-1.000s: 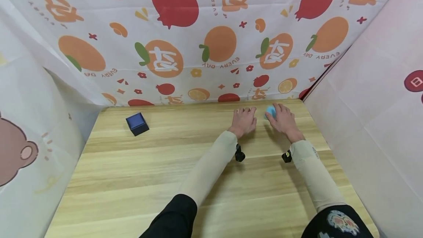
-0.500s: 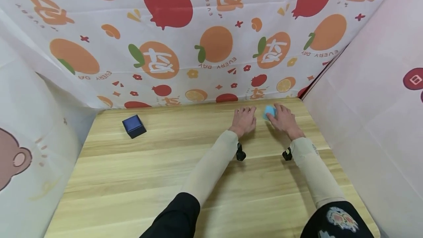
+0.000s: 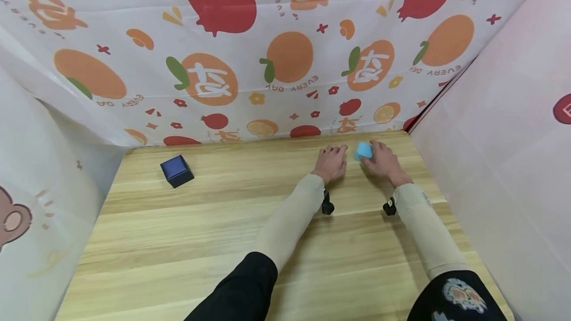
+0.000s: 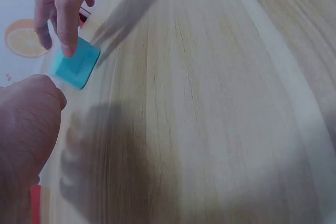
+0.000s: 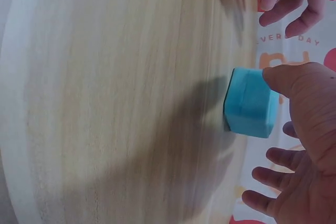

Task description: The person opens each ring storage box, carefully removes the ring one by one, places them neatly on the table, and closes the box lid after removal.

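Note:
A small light blue box point(image 3: 363, 151) point(image 4: 75, 63) point(image 5: 251, 103) sits on the wooden table point(image 3: 214, 227) near its far right corner. My right hand point(image 3: 384, 162) point(image 5: 307, 129) is just right of it, thumb tip touching the box's side, while the other fingers are spread and off the box. In the left wrist view that right hand point(image 4: 60, 3) reaches down onto the box's edge. My left hand point(image 3: 331, 161) point(image 4: 23, 124) rests on the table just left of the box, holding nothing, a small gap between them.
A dark blue square box point(image 3: 176, 170) stands at the far left of the table. Fruit-print cloth point(image 3: 285, 63) walls the back, and plain cloth walls both sides. Black wrist camera mounts point(image 3: 327, 207) sit under both forearms.
The light blue box now shows more fully, a little left of the right hand's fingers. The left hand has stayed in place. The head view has shifted slightly.

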{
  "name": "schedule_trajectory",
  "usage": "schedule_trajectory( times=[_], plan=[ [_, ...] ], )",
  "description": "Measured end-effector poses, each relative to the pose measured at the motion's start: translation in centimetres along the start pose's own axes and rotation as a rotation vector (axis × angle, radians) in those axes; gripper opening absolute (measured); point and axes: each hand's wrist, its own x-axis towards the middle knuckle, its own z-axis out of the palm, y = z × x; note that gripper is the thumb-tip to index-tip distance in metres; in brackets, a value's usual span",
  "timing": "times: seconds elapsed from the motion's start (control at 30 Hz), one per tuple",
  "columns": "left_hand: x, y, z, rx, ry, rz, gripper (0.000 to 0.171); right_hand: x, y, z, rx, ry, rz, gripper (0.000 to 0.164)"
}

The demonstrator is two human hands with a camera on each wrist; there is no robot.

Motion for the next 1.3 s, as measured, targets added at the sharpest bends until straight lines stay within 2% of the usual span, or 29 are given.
schedule_trajectory(
  times=[0.27,0.47,0.63,0.83,1.0,1.2,1.3],
  plan=[
    [1.2,0.7,1.1,-0.016,-0.007,-0.01,0.054,0.9,0.9,0.2,0.04,-0.021,-0.032,0.076],
    [0.6,1.4,1.1,-0.039,-0.076,-0.01,0.059,1.3,1.1,0.6,0.081,-0.058,-0.053,0.068],
    [0.2,1.6,1.0,-0.052,-0.063,-0.006,0.061,1.7,1.2,0.7,0.131,-0.048,-0.066,0.063],
    [0.0,1.9,1.7,-0.038,-0.064,0.013,0.068,1.3,1.7,0.7,0.16,-0.054,-0.062,0.061],
    [0.1,2.2,1.8,-0.122,-0.058,-0.03,0.081,0.8,1.7,0.4,0.193,-0.077,-0.07,0.061],
    [0.2,2.3,1.6,-0.333,-0.055,-0.118,0.087,0.5,1.5,0.4,0.253,-0.122,-0.092,0.062],
    [0.3,2.6,1.4,-0.337,-0.063,-0.115,0.086,0.3,1.5,0.4,0.264,-0.134,-0.094,0.062]
  ],
)
